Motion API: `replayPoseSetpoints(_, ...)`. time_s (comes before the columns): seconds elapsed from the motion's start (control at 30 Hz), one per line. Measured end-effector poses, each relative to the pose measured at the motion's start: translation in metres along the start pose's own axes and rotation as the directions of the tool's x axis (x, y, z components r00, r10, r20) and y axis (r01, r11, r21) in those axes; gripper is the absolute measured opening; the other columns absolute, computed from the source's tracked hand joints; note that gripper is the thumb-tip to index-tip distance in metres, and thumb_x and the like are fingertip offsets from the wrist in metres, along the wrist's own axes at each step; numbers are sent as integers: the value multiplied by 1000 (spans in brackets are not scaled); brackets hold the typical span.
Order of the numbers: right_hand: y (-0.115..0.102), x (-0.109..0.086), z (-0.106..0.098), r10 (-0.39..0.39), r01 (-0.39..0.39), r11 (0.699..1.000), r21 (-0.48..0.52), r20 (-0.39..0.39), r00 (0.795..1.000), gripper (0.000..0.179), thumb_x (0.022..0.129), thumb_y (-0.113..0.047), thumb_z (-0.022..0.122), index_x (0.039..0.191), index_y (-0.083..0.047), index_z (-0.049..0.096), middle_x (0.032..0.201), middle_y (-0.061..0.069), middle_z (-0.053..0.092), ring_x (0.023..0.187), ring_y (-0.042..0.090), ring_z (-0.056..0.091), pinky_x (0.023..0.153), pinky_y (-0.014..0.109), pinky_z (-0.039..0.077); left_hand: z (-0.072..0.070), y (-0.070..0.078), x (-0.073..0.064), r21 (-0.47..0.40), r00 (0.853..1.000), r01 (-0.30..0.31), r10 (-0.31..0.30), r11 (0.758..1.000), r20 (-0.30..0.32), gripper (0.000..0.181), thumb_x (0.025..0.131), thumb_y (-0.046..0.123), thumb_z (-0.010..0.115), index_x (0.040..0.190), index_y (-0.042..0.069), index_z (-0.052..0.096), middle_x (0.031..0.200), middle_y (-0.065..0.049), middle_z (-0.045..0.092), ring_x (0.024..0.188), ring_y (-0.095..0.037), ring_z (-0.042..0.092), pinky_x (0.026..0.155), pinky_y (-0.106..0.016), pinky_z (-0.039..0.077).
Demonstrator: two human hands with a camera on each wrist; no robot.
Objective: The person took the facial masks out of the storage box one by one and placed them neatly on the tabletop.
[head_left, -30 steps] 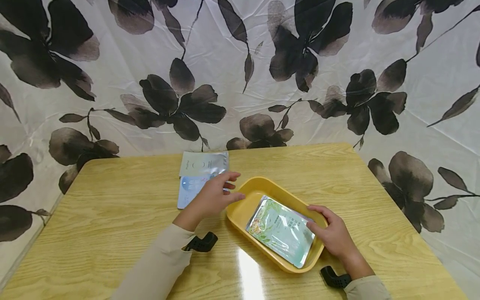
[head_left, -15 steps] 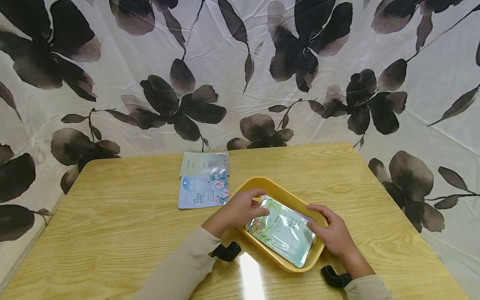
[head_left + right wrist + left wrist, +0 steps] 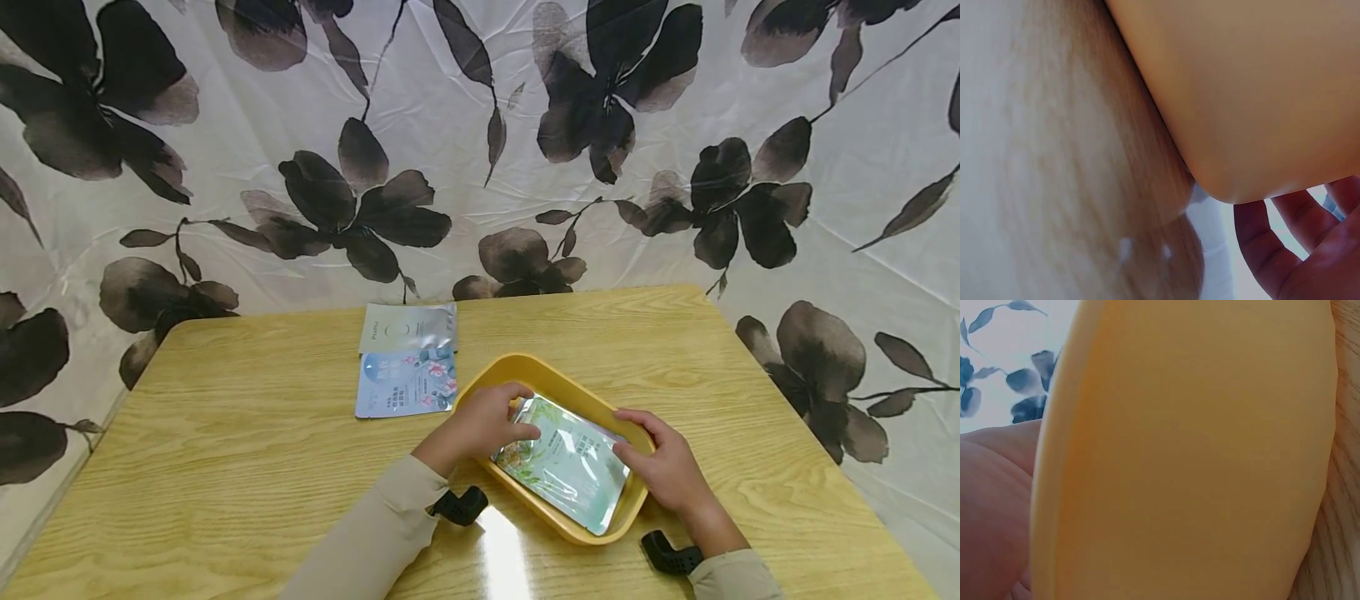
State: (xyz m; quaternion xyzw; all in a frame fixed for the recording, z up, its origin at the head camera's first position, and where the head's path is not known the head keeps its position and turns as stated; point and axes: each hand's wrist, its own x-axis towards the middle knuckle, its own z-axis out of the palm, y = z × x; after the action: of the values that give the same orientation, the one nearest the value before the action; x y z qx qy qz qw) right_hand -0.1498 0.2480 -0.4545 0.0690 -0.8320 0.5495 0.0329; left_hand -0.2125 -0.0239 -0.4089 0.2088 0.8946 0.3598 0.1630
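A yellow plastic tray [image 3: 558, 377] lies aslant on the table, holding a glossy pale-green face mask packet [image 3: 570, 467] printed with leaves. Over the tray's left end, my left hand [image 3: 483, 421] reaches in, thumb above the packet's left part and index finger at its upper left corner. The other left fingers are hidden, and I cannot tell whether they pinch the packet. My right hand [image 3: 667, 467] grips the tray's right end, thumb over the rim. In the right wrist view, several right fingers [image 3: 1260, 240] lie against the tray's outer wall [image 3: 1254, 112].
Left of the tray, a blue flowered packet [image 3: 405, 383] lies just in front of a silver-grey packet [image 3: 408, 327]. A wood-grain table [image 3: 225, 467] carries everything. Behind its far edge hangs a floral cloth [image 3: 480, 167]. Each wrist wears a black camera mount.
My left hand has moved right and down from beside the blue packet into the tray, mostly in the first half second. The right hand, tray and packets stay in place.
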Motion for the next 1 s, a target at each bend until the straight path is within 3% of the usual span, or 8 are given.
replayPoseSetpoints(0.13,0,0,0,5,-5,1000,1,2,1000,40,92,-1,69,130,3,60,134,24,56,114,33,57,79,21,53,0,0,1,23,1000,-19,19,1000,4,55,90,28,78,136,6,58,117,-7,64,97,-21,58,86,-38,50)
replayPoseSetpoints(0.33,1,0,0,0,0,1000,4,1,1000,40,92,-1,69,130,3,60,133,24,56,111,32,59,77,22,54,-1,2,0,41,998,-34,32,999,58,51,90,25,77,133,4,59,81,-2,55,74,-14,49,75,-31,42)
replayPoseSetpoints(0.4,1,0,0,-4,4,1000,9,1,1000,40,92,-1,69,130,3,60,133,24,57,109,30,60,77,23,54,-1,3,0,52,996,-30,26,998,85,50,91,25,77,133,4,58,76,-1,52,72,-14,47,73,-32,40)
replayPoseSetpoints(0.63,0,1,1,0,0,1000,-2,-4,1000,38,92,-2,70,129,1,61,132,22,58,109,29,60,80,23,54,-1,3,0,56,995,-24,19,998,96,52,87,22,80,132,5,59,89,-4,59,80,-17,51,78,-33,44)
replayPoseSetpoints(0.87,2,0,2,11,-11,1000,-15,1,1000,38,92,-1,68,129,2,61,136,21,56,114,34,58,82,22,53,-2,4,0,6,998,-15,15,1000,65,55,86,20,82,134,7,58,128,-13,59,83,-17,54,79,-32,47)
replayPoseSetpoints(1.0,2,0,2,6,-6,1000,0,2,1000,38,92,0,68,129,3,61,136,22,56,115,37,58,81,23,54,-3,6,-2,20,997,-46,45,999,57,56,85,21,82,135,9,58,131,-13,60,84,-17,55,81,-32,47)
